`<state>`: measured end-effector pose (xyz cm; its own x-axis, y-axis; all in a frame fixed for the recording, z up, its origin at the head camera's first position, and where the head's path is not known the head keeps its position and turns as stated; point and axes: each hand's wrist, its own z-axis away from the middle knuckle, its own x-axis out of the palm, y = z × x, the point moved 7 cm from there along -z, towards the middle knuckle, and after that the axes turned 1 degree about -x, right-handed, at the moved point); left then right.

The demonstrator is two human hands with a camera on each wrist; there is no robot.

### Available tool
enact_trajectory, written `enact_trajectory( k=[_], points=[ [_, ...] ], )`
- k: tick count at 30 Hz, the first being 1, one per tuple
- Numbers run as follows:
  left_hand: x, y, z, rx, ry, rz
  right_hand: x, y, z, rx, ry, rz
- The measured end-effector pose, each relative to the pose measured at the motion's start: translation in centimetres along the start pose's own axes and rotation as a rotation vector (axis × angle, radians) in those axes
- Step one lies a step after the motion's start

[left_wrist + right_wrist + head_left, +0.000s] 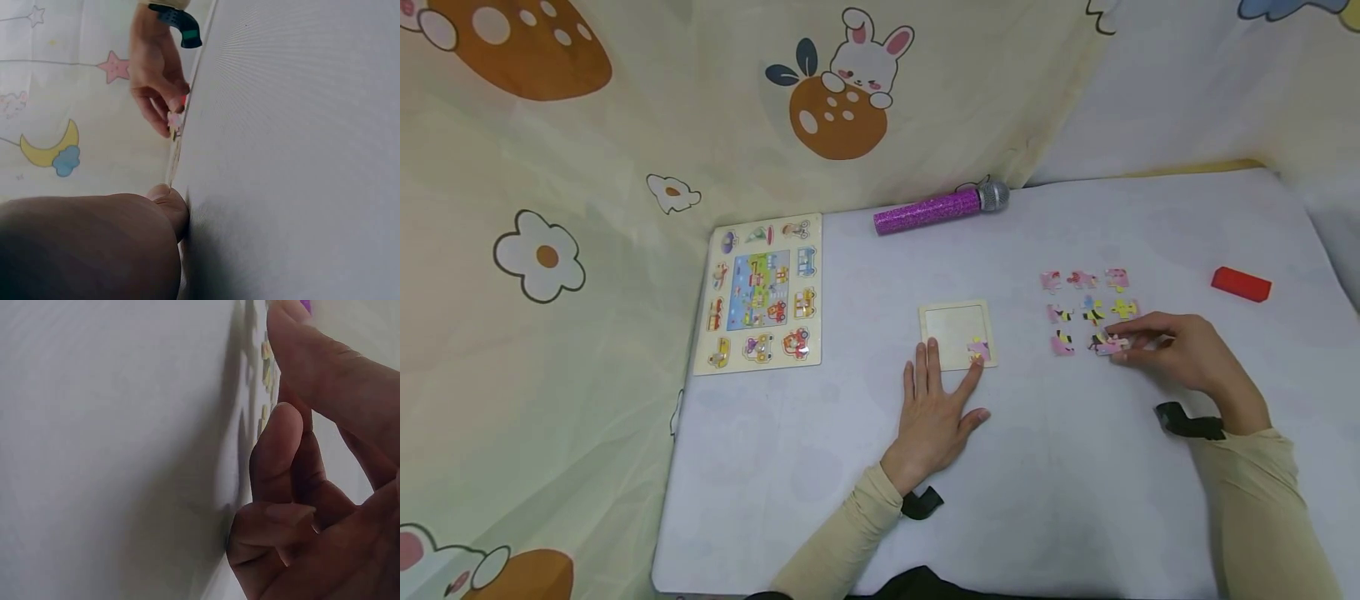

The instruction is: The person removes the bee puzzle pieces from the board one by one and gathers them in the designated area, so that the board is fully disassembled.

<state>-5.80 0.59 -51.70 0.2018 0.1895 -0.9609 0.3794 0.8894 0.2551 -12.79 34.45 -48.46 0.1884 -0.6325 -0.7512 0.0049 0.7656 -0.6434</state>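
A small square puzzle tray (950, 324) lies in the middle of the table, with one pink and yellow jigsaw piece (978, 349) in its lower right corner. My left hand (931, 427) lies flat with spread, straight fingers, its fingertips over the tray's near edge. To the right, my right hand (1189, 354) pinches a pink jigsaw piece (1116, 343) between thumb and fingers. That pink piece (174, 120) also shows at the fingertips in the left wrist view. Loose jigsaw pieces (1092, 313) lie in rows beside the right hand; in the right wrist view the fingers hide the held piece.
A larger picture puzzle board (760, 333) lies at the left of the table. Along the back edge is a glittery purple microphone (932, 209). A red block (1242, 284) sits at the far right. A patterned curtain (715, 92) hangs behind the table.
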Motion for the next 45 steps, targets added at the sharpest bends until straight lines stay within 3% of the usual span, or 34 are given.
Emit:
enact_trajectory(
  k=[20, 32, 35, 39, 45],
  points=[
    [-0.4, 0.1, 0.2, 0.004, 0.023, 0.007, 0.8, 0.0, -0.2, 0.022, -0.040, 0.034],
    [0.3, 0.0, 0.2, 0.006, -0.001, 0.023, 0.6, 0.0, 0.0, 0.037, -0.032, 0.030],
    [0.4, 0.1, 0.2, 0.008, -0.005, 0.013, 0.5, -0.7, 0.1, 0.006, 0.000, -0.011],
    [0.3, 0.1, 0.2, 0.005, 0.000, 0.023, 0.8, -2.8, -0.5, -0.106, 0.042, -0.072],
    [0.4, -0.1, 0.1, -0.009, 0.003, 0.046, 3.2, -7.1, -1.7, -0.240, 0.019, -0.131]
  ],
)
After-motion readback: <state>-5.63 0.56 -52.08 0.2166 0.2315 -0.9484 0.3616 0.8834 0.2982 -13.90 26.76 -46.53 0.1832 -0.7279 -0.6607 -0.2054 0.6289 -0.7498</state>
